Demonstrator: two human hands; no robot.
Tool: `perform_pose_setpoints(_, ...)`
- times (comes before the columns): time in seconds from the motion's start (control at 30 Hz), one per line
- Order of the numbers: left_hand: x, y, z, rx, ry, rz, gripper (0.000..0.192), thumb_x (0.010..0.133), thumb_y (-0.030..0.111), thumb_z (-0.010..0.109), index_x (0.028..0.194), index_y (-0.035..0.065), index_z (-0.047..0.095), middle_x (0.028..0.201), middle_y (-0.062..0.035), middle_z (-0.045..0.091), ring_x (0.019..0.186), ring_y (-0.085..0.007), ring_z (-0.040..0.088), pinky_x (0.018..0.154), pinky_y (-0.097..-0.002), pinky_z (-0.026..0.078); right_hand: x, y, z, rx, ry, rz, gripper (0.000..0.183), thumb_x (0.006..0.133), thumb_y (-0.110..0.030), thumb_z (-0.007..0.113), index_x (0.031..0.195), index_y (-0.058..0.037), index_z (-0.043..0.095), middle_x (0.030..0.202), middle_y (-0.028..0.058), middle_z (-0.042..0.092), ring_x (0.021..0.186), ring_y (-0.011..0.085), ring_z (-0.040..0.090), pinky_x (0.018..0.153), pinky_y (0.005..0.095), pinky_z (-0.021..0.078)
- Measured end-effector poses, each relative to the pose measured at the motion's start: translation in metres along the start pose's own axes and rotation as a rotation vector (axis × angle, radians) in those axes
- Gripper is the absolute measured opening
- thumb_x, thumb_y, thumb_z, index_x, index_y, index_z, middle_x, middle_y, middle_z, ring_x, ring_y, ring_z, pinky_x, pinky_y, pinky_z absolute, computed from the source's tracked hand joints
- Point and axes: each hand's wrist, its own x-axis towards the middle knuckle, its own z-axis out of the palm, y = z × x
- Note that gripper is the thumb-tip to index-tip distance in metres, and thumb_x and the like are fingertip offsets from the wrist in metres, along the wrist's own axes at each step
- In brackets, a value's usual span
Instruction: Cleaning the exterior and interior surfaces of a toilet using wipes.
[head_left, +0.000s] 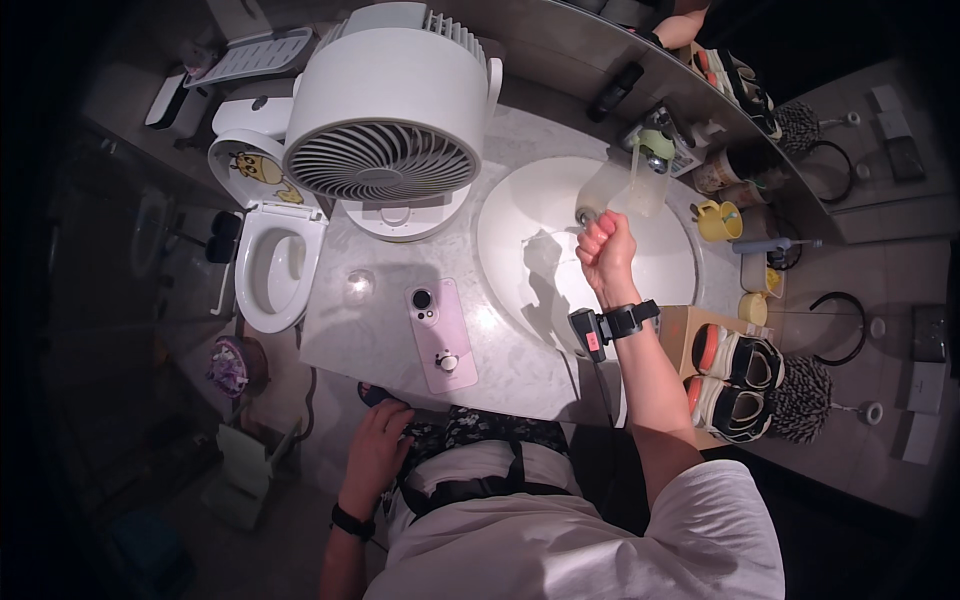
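My right hand (606, 247) is curled into a fist above the white washbasin (517, 195), close to the metal drain (586, 216). Its skin looks wet, and I make out nothing between the fingers. A black wrist strap with a small box (589, 334) is on that forearm. Just beyond the fist stands a chrome faucet (660, 161) with a pale green and translucent piece (646, 191) at it. My left hand (379, 442) hangs near my thigh below the counter edge, holding nothing, fingers slightly apart. On the counter (352, 322) lies a pink phone (442, 337) with a panda figure on it.
A large white fan (390, 97) stands at the counter's back left. Sneakers (731, 382) rest on a cardboard box (675, 337) at right. A yellow cup (718, 220) and a blue-grey electric toothbrush (769, 245) are beside the basin. Left is a toilet (277, 262) with its lid up.
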Motion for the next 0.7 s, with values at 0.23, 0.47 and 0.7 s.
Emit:
perform_pose_setpoints(0.23, 0.004, 0.003, -0.005, 0.018, 0.024, 0.011, 0.044, 0.069, 0.001, 0.069, 0.111, 0.0052, 0.056, 0.114, -0.0115, 0.055, 0.109, -0.0318, 0.052, 0.091, -0.0410, 0.045, 0.012, 0.016, -0.042, 0.267, -0.197, 0.257, 0.025, 0.098, -0.032, 0.041, 0.089, -0.0101, 0.049, 0.064, 0.0003, 0.046, 0.060, 0.0138, 0.051, 0.053, 0.0248, 0.0430)
perform_pose_setpoints(0.47, 0.025, 0.016, -0.020, 0.043, 0.076, 0.086, 0.047, 0.071, 0.003, 0.069, 0.116, 0.0060, 0.056, 0.114, -0.0125, 0.056, 0.105, -0.0322, 0.054, 0.088, -0.0415, 0.046, 0.000, 0.010, -0.046, 0.201, -0.061, 0.225, 0.035, 0.098, -0.017, 0.043, 0.125, 0.0041, 0.041, 0.116, 0.0201, 0.052, 0.115, 0.0375, 0.053, 0.100, 0.0488, 0.0460)
perform_pose_setpoints(0.7, 0.024, 0.016, -0.014, 0.043, 0.059, 0.101, 0.046, 0.071, 0.005, 0.069, 0.115, 0.0066, 0.058, 0.114, -0.0119, 0.058, 0.104, -0.0318, 0.056, 0.088, -0.0413, 0.046, 0.000, 0.007, -0.063, 0.404, -0.159, 0.251, 0.032, 0.100, -0.013, 0.041, 0.128, 0.0020, 0.039, 0.111, 0.0147, 0.048, 0.091, 0.0244, 0.056, 0.063, 0.0265, 0.0513)
